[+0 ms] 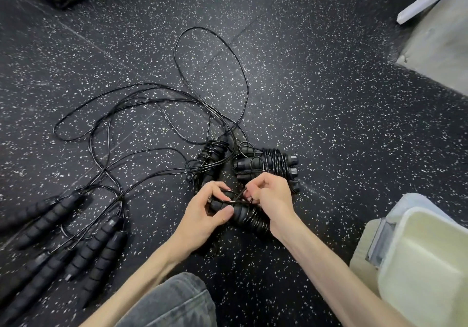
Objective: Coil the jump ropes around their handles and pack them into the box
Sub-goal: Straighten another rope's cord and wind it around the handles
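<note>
At six o'clock, closest to us, we see a knee in grey jeans (174, 301), and two bare arms reach out from there over the black speckled floor (329, 98). Our left hand (205, 215) has its fingers curled around one end of a pair of black handles (243, 215), with the thumb pressed flat on the foam. Our right hand (271, 197) holds the other end of the same pair, and its fingertips (249, 193) pinch a thin black rope end right above the handles. Rope is already wound around this pair under the right hand. At four o'clock sits a pale plastic box (425, 263), well apart from the hands. At eight o'clock lie loose jump rope handles (96, 245) side by side on the floor, with black foam grips, and their ropes are not wound. Just past our hands, at about twelve o'clock, we see a wound bundle (268, 163) of handles lying flat, with rope wrapped around its middle. Just beside it, toward eleven o'clock, lies another pair of handles (212, 154) with only a few turns of rope on it. Farther out, from ten to twelve o'clock, long loose ropes (141, 103) spread in big loops over the floor. At two o'clock, far away, stands a grey block (438, 43).
</note>
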